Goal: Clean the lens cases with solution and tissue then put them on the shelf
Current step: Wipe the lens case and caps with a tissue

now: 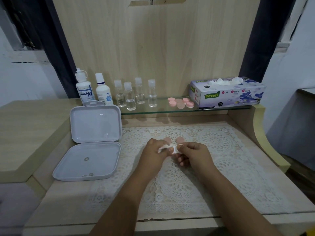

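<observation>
White tissue (pixel 164 147) pinched between both curled hands (pixel 172 153).

An open white box (pixel 95 143) lies beside the lace mat (pixel 221 150).

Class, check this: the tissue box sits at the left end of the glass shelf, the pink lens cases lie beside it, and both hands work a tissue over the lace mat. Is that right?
Not quite. The head view shows the tissue box at the right end of the glass shelf, not the left. The rest holds: pink lens cases lie beside it, and the left hand and right hand work a tissue over the lace mat.
</observation>
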A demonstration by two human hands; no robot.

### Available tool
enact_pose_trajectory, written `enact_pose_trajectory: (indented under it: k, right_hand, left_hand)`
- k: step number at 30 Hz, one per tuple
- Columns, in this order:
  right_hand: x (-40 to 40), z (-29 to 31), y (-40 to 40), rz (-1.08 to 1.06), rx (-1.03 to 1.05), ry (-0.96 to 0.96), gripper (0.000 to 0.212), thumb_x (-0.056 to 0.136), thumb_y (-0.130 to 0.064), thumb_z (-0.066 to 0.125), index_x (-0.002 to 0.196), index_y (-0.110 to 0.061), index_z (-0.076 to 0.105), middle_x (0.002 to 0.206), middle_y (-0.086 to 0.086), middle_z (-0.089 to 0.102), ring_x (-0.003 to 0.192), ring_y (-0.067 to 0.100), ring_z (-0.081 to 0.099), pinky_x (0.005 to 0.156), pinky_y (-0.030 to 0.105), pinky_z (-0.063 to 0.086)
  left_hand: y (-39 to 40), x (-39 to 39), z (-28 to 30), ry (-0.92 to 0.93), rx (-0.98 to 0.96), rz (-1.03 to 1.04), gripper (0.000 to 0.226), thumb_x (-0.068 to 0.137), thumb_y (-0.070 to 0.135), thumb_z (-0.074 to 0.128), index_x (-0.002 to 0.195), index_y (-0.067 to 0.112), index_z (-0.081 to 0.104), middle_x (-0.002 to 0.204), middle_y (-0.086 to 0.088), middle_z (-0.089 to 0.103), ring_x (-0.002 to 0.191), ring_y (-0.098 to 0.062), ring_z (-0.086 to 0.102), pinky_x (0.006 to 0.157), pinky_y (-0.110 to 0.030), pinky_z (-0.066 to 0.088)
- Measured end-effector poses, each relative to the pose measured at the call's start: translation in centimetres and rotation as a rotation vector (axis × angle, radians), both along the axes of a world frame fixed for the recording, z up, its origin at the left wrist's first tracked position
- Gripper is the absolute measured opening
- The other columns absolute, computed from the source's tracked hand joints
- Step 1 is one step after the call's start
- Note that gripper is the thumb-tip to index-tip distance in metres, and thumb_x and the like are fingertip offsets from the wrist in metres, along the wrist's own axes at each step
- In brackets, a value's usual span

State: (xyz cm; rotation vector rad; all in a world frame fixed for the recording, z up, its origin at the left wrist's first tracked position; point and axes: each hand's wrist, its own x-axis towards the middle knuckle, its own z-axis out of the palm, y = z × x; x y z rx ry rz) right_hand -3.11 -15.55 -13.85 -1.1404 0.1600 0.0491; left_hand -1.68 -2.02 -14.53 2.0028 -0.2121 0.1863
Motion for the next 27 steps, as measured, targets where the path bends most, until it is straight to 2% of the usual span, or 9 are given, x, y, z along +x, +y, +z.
enact_pose_trajectory:
  k: [2, 4, 6, 9, 15, 19, 21, 25, 27]
  right_hand:
    - [-0.1, 0.2, 0.0, -0.002, 0.008, 0.004, 0.015, 0.092, 0.005, 0.052, 0.1, 0.015, 0.058, 0.055, 0.017, 0.052, 0.043, 0.017, 0.044, 0.043, 0.023, 0.04]
    - [-0.3, 0.5, -0.1, 0.007, -0.015, -0.012, 0.014, 0.091, 0.006, 0.053, 0.103, 0.006, 0.06, 0.056, 0.017, 0.053, 0.044, 0.017, 0.044, 0.043, 0.023, 0.04]
    - [-0.4, 0.5, -0.1, 0.02, -0.009, -0.027, 0.015, 0.091, 0.006, 0.053, 0.103, 0.003, 0.06, 0.057, 0.017, 0.053, 0.046, 0.018, 0.043, 0.045, 0.025, 0.04]
    - [-0.2, 0.4, -0.2, 0.083, 0.073, -0.03, 0.013, 0.093, 0.007, 0.05, 0.103, 0.007, 0.058, 0.062, 0.017, 0.053, 0.051, 0.018, 0.044, 0.049, 0.026, 0.04]
    - [-0.4, 0.2, -0.2, 0.174, 0.129, -0.057, 0.02, 0.09, 0.015, 0.048, 0.107, 0.007, 0.055, 0.079, 0.021, 0.06, 0.065, 0.022, 0.051, 0.055, 0.024, 0.042]
    - [-0.5, -0.1, 0.0, 0.084, -0.083, -0.127, 0.018, 0.089, 0.013, 0.052, 0.105, 0.007, 0.058, 0.078, 0.018, 0.061, 0.058, 0.014, 0.055, 0.05, 0.019, 0.045]
    - [-0.6, -0.1, -0.1, 0.095, -0.229, -0.18, 0.017, 0.088, 0.012, 0.054, 0.101, 0.007, 0.064, 0.078, 0.017, 0.062, 0.058, 0.012, 0.057, 0.054, 0.018, 0.048]
    - [-0.9, 0.2, -0.3, 0.111, -0.331, -0.237, 0.022, 0.086, 0.02, 0.046, 0.092, 0.011, 0.065, 0.058, 0.002, 0.065, 0.054, 0.004, 0.062, 0.053, 0.011, 0.047]
    - [-1.1, 0.3, -0.3, 0.093, -0.357, -0.253, 0.019, 0.085, 0.022, 0.046, 0.089, 0.016, 0.064, 0.056, 0.008, 0.061, 0.048, 0.002, 0.057, 0.05, 0.009, 0.046]
  left_hand:
    - [0.3, 0.0, 0.1, 0.036, -0.171, 0.049, 0.009, 0.09, 0.019, 0.062, 0.084, 0.012, 0.062, 0.074, 0.007, 0.052, 0.064, -0.006, 0.046, 0.06, -0.016, 0.036]
    - [0.5, 0.0, 0.1, -0.008, -0.237, 0.111, 0.01, 0.088, 0.017, 0.064, 0.08, 0.012, 0.063, 0.065, 0.009, 0.054, 0.059, -0.007, 0.046, 0.059, -0.021, 0.037]
    - [0.4, -0.2, 0.0, -0.033, -0.23, 0.123, 0.005, 0.085, 0.014, 0.067, 0.081, 0.018, 0.068, 0.063, 0.015, 0.058, 0.058, 0.001, 0.05, 0.06, -0.017, 0.039]
    - [0.1, -0.5, -0.1, -0.025, -0.169, 0.067, 0.016, 0.08, 0.012, 0.072, 0.094, 0.019, 0.073, 0.075, 0.015, 0.067, 0.068, 0.006, 0.058, 0.064, -0.008, 0.041]
    - [0.3, -0.3, -0.4, -0.082, -0.087, 0.107, 0.014, 0.08, 0.01, 0.071, 0.083, 0.022, 0.066, 0.073, 0.013, 0.061, 0.065, 0.002, 0.052, 0.058, -0.008, 0.037]
    - [0.2, -0.2, -0.6, -0.188, -0.036, 0.059, 0.028, 0.083, 0.001, 0.065, 0.085, 0.029, 0.066, 0.095, 0.012, 0.058, 0.088, 0.003, 0.055, 0.073, -0.005, 0.039]
    - [0.2, -0.2, -0.8, -0.212, -0.019, 0.002, 0.03, 0.085, 0.0, 0.062, 0.091, 0.028, 0.07, 0.103, 0.011, 0.052, 0.097, 0.001, 0.053, 0.08, -0.01, 0.043]
    - [0.3, 0.1, -1.6, -0.284, 0.235, -0.075, 0.032, 0.089, 0.003, 0.058, 0.111, 0.023, 0.07, 0.108, 0.009, 0.046, 0.106, -0.015, 0.048, 0.09, -0.024, 0.045]
    - [0.3, 0.1, -1.5, -0.293, 0.316, -0.077, 0.03, 0.09, 0.005, 0.057, 0.113, 0.021, 0.069, 0.107, 0.007, 0.045, 0.105, -0.016, 0.047, 0.09, -0.024, 0.043]
